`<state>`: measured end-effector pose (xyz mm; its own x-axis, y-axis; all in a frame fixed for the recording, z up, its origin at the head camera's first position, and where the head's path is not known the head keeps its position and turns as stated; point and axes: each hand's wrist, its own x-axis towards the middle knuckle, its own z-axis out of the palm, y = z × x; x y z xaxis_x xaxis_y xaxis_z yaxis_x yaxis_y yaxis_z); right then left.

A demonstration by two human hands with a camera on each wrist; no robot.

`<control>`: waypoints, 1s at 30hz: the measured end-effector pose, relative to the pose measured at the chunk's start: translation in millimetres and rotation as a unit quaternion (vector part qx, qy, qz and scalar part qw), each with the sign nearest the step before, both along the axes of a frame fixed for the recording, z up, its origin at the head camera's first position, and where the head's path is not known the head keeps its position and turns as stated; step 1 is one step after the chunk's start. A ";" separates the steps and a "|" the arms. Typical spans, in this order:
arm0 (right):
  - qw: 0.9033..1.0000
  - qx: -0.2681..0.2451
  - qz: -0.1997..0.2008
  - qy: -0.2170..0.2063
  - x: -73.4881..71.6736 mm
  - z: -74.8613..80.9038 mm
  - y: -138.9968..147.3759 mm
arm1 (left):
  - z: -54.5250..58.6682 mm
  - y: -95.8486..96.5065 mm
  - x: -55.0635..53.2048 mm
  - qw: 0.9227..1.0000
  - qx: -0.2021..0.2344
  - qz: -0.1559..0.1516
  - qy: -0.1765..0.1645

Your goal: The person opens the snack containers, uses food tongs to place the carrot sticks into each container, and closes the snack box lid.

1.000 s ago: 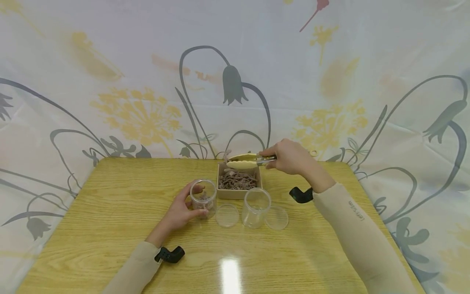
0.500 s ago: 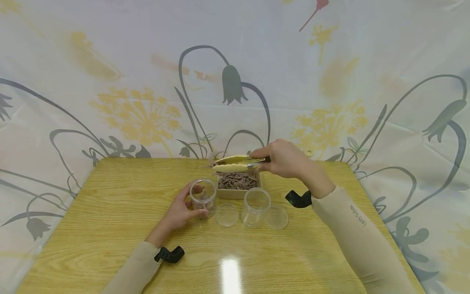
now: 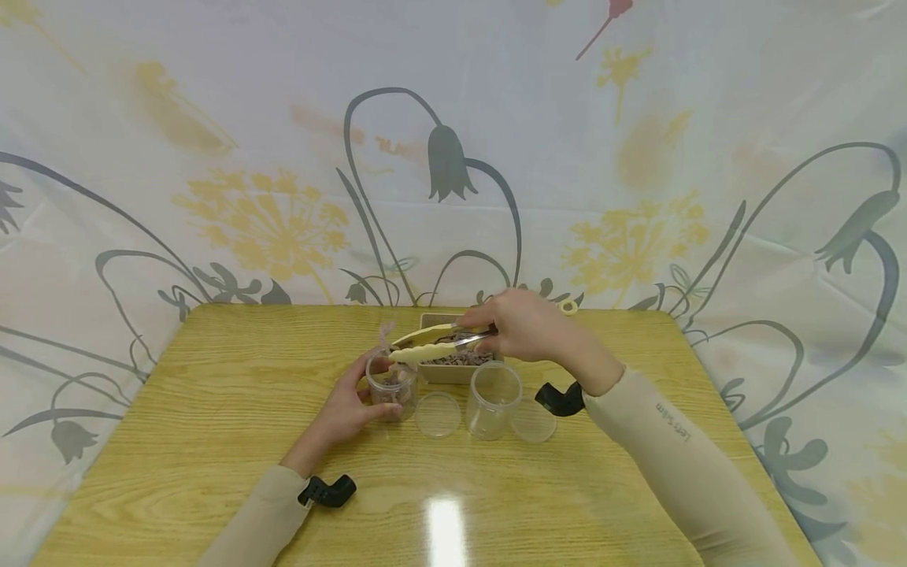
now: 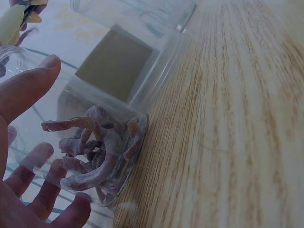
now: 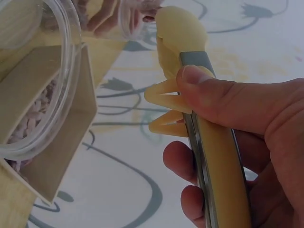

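My left hand (image 3: 345, 405) holds a clear round jar (image 3: 393, 402) upright on the table, thumb and fingers around its sides. Brownish, wrinkled dried strips (image 4: 102, 161) lie at its bottom in the left wrist view. My right hand (image 3: 527, 329) grips kitchen tongs (image 5: 216, 156) with pale yellow heads and a metal-edged yellow handle. In the head view, the heads of the tongs are over that jar's mouth. A strip of the same dried food (image 3: 386, 332) sticks up at their tips. Behind the jars stands a beige box (image 3: 445, 375) of such strips, partly covered by the tongs.
A second clear jar (image 3: 494, 402), uncovered, stands right of the held one. Two clear round lids, a left lid (image 3: 437, 416) and a right lid (image 3: 533, 424), lie flat on the wooden table (image 3: 383, 504). A flower-patterned cloth (image 3: 283, 142) hangs behind.
My right hand has brought the tongs, with the dried strip at their tips, left and down from above the box to the held jar's mouth. My left hand and jar stay put.
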<state>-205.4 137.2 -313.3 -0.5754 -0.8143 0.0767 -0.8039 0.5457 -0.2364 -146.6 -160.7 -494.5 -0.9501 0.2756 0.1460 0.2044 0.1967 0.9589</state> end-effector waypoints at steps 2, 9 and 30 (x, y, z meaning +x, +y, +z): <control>1.000 0.009 -0.002 0.001 0.1 -1.4 -1.7 | 0.3 0.0 0.6 1.000 -0.001 0.002 -0.013; 1.000 0.024 0.000 0.003 1.2 -3.0 -6.6 | 1.2 0.4 1.9 0.999 -0.004 0.005 -0.037; 0.989 0.141 -0.008 0.042 6.7 19.7 -37.9 | 0.0 0.5 0.1 0.999 -0.010 0.011 -0.028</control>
<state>-198.8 99.3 -293.7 -0.5902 -0.8006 -0.1035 -0.8046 0.5938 -0.0050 -146.5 -160.2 -494.5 -0.9627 0.2562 0.0874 0.1460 0.2197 0.9646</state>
